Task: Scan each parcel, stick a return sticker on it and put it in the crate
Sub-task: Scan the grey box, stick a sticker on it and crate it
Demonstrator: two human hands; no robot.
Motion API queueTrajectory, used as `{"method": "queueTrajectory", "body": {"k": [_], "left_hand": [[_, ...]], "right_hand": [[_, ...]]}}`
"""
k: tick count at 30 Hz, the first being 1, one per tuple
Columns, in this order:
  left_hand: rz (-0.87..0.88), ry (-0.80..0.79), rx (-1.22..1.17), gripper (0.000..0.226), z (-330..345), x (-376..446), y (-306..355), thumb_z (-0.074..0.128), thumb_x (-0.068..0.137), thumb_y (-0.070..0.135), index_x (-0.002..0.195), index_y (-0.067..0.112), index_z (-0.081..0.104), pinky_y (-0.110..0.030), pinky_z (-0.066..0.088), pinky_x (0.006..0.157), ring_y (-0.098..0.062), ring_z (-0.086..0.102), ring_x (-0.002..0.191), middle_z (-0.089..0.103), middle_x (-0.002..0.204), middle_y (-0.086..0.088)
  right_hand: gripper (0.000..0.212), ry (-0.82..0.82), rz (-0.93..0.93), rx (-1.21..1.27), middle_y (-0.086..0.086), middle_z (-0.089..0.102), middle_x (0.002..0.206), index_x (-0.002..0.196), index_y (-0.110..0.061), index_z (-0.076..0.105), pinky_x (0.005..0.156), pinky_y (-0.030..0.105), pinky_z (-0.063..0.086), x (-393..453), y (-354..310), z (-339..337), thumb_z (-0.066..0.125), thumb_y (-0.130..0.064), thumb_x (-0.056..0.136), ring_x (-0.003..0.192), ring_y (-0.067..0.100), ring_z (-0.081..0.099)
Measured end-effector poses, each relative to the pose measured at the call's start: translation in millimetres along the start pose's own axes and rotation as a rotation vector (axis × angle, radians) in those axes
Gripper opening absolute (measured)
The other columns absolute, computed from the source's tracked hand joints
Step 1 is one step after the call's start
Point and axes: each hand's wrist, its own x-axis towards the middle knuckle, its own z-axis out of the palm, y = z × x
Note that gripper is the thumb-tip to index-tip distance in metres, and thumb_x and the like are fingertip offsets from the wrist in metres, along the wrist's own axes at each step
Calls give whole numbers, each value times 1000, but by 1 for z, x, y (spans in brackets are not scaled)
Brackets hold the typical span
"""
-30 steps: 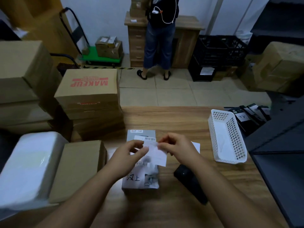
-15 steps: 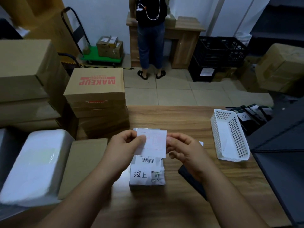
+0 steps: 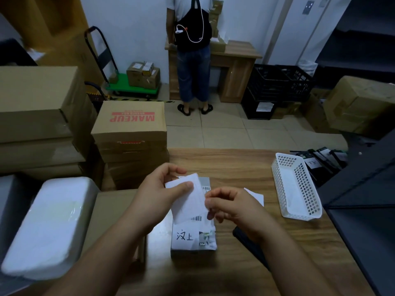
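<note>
**Me:** Parcel (image 3: 193, 236) lay flat on the tabletop (image 3: 235, 165) right in front of me, grey, with handwritten characters on its near end. I held the return sticker (image 3: 188, 199) just above its far half. My left hand (image 3: 162, 195) pinched the sticker's upper left edge, thumb on top. My right hand (image 3: 230, 205) had its fingers curled at the sticker's right edge, apparently pinching there.

**Partner:** Peeling it off the backing?

**Me:** That was my reading; the frame didn't settle it. To do it well, I judged: lift one corner cleanly, keep the sheet taut so it doesn't curl onto itself, lay one edge down first, then smooth across. Keep off the barcode (image 3: 196, 218) showing below the sticker.

**Partner:** What couldn't you make out?

**Me:** Whether any backing had come away yet. The sticker's print was washed out. It also covered much of the parcel's top. A dark object (image 3: 245, 242) lay under my right wrist, mostly hidden; possibly the scanner, I couldn't say. A white slip (image 3: 255, 196) poked out behind my right hand. Which crate was meant was unclear: white basket (image 3: 297, 189) on the tabletop, black crates (image 3: 277, 86) on the floor.
</note>
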Motion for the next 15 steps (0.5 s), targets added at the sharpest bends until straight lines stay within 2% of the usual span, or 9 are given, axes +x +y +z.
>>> {"method": "queueTrajectory", "body": {"k": [2,4,7,11,15], "left_hand": [[41,12,74,24,-4,1,3,80,77,25,90,28,59,-30,54,63,-14,66,78,66,88,4],[80,-22,159,28,-7,3,7,82,74,29,86,29,56,-35,55,64,-14,66,78,67,87,5],[94,-100,240,31,-10,5,13,83,71,33,86,28,56,-30,57,60,-7,67,76,69,88,8],[124,-175,308,32,-14,10,18,82,72,35,88,30,55,-23,53,59,-13,67,87,67,96,7],[146,-232,375,30,-14,12,23,80,74,35,85,29,53,-16,47,52,-13,64,87,63,94,7]], "right_hand": [[7,26,-33,31,3,69,78,87,-13,72,62,26,43,3,-5,4,68,-8,87,69,15,60],[9,39,-66,55,5,69,77,83,-15,72,61,27,41,5,-10,6,67,-9,88,67,17,59],[9,54,-94,42,3,65,70,83,-10,69,58,26,40,7,-15,8,64,-6,89,62,17,57],[9,50,-104,39,4,64,67,84,-9,66,55,25,41,5,-15,8,62,-4,90,60,17,58],[7,50,-117,61,12,64,72,87,-6,64,54,26,44,4,-13,6,59,-3,91,61,20,61]]}}
